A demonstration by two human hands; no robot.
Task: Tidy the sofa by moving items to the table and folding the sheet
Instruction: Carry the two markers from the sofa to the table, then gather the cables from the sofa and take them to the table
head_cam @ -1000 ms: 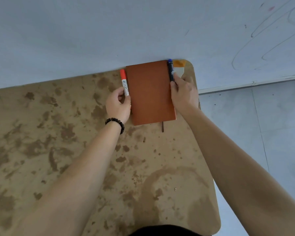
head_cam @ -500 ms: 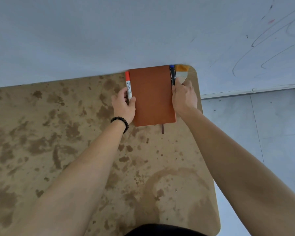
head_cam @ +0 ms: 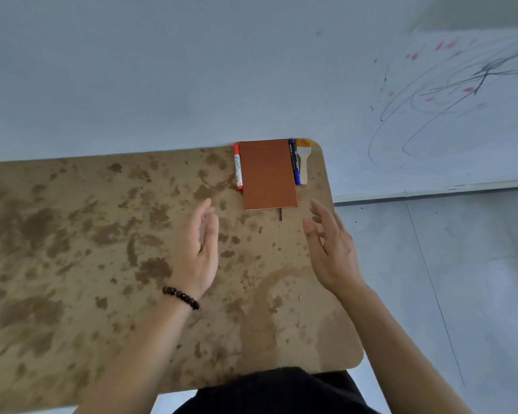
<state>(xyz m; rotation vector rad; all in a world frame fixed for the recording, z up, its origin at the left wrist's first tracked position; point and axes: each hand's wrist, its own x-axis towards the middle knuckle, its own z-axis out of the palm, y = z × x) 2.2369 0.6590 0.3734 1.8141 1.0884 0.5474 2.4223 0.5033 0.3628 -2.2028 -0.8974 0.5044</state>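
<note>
Both hands are open and hold nothing. The left hand (head_cam: 198,252) floats over the table (head_cam: 72,249) with its fingers spread and a bit blurry, and a dark bead bracelet (head_cam: 180,297) sits on its wrist. The right hand (head_cam: 332,249) floats near the table's right edge, fingers loose and apart, also a bit blurry. Neither hand touches the things ahead of them. A brown notebook (head_cam: 268,174) lies flat at the far right corner of the table, its long side pointing away from the person toward the wall. A thin dark ribbon (head_cam: 280,215) pokes out from its near edge. A red marker (head_cam: 237,166) lies just beside the notebook's left side, pointing the same way. A blue marker (head_cam: 294,161) lies along its right side, and a small brush (head_cam: 304,161) with orange bristles lies just past that. The words on the markers are too small to read. The table's left side runs out of the picture. Dark clothing (head_cam: 281,389) covers part of the table's near edge. The wall (head_cam: 449,109) on the right has scribbles.
</note>
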